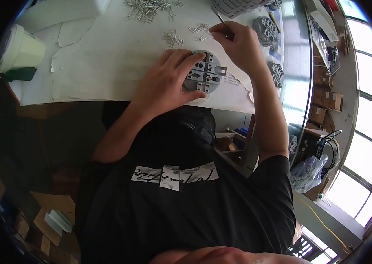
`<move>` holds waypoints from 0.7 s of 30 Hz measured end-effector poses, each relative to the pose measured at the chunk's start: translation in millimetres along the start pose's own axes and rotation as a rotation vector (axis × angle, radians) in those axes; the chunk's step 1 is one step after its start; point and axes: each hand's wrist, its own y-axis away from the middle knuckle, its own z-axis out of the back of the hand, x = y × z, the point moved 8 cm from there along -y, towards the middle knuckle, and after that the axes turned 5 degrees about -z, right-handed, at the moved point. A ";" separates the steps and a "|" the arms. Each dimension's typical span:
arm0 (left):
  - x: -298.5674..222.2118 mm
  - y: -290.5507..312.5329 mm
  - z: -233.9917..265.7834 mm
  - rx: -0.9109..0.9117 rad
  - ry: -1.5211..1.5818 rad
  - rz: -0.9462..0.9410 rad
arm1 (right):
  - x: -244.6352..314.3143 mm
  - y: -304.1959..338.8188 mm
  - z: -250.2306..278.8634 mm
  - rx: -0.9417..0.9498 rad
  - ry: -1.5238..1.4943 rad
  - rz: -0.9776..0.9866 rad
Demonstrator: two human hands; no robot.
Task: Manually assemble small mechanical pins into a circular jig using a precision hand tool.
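Observation:
My left hand (167, 78) is closed around a round grey plastic base (203, 75), with fingers over its far left rim and thumb at its near side. The base has raised blocks, small metal contacts and a tab on its right edge. Beyond it and to the right, my right hand (238, 43) pinches a slim metal tool (218, 16) that looks like tweezers; its working tip cannot be made out. Close to those fingertips lie a few small bent metal clips (200, 29). A second little group of clips (173, 38) is just beyond the base.
A larger heap of clips (148, 9) lies at the far side of the white tabletop (102, 66). More grey bases (267, 31) stand along the right, near a stacked grey part (236, 6). A pale bucket (23, 49) is at the left. Cardboard boxes (330, 100) sit beyond the right edge.

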 end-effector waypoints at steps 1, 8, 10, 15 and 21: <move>-0.4 0.0 0.1 -0.002 0.000 0.003 | -8.7 5.8 4.3 -0.024 -0.053 -0.027; -0.3 -1.4 0.1 0.011 -0.010 0.013 | -32.4 25.9 -9.9 0.067 -0.224 -0.196; 1.3 -1.3 -1.8 0.021 0.010 0.025 | -25.6 26.6 -11.3 0.085 -0.140 -0.189; -0.5 -2.4 -1.9 0.025 0.018 0.034 | -19.4 27.6 -9.4 0.072 -0.105 -0.171; 0.3 -2.0 -0.3 0.005 0.012 0.016 | -12.3 28.1 -13.2 0.112 -0.044 -0.253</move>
